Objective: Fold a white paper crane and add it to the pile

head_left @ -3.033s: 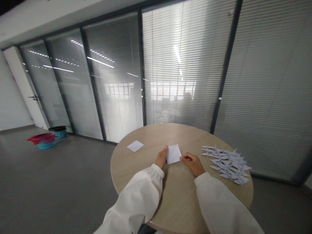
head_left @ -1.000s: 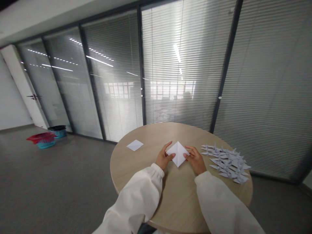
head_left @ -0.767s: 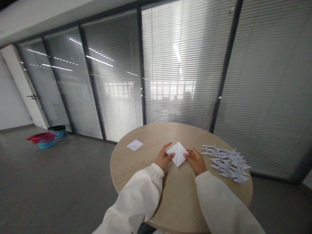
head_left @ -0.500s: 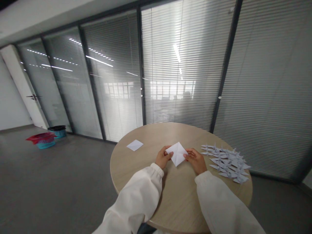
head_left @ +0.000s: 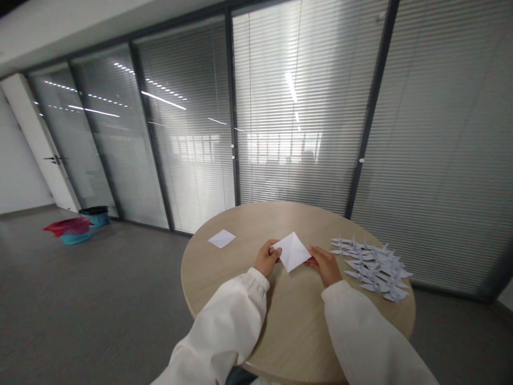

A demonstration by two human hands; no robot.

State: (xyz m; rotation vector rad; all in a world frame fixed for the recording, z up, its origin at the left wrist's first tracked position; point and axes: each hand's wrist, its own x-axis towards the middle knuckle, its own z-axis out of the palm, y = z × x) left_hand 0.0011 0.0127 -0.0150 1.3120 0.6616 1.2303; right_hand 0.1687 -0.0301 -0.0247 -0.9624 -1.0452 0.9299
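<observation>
A white folded paper square (head_left: pixel 293 251), turned like a diamond with creases across it, is held up over the round wooden table (head_left: pixel 280 214). My left hand (head_left: pixel 266 258) pinches its left corner, thumb on top and fingers beneath. At the right corner, my right hand (head_left: pixel 324 263) has its fingers at and under the edge; its thumb is mostly hidden. To the right lies a cluster of folded paper cranes (head_left: pixel 377 270). Another white paper piece (head_left: pixel 222 239) rests flat on the left of the table.
Behind the table stands a glass partition with blinds (head_left: pixel 296 107). On the floor to the left are a blue bin with a red liner (head_left: pixel 74 231) and a blue bin with a black liner (head_left: pixel 96 216). A white door (head_left: pixel 40 141) is at the far left.
My right thumb has slid off the paper's top face toward its right edge. The paper has shifted very slightly; my left hand stays at its corner.
</observation>
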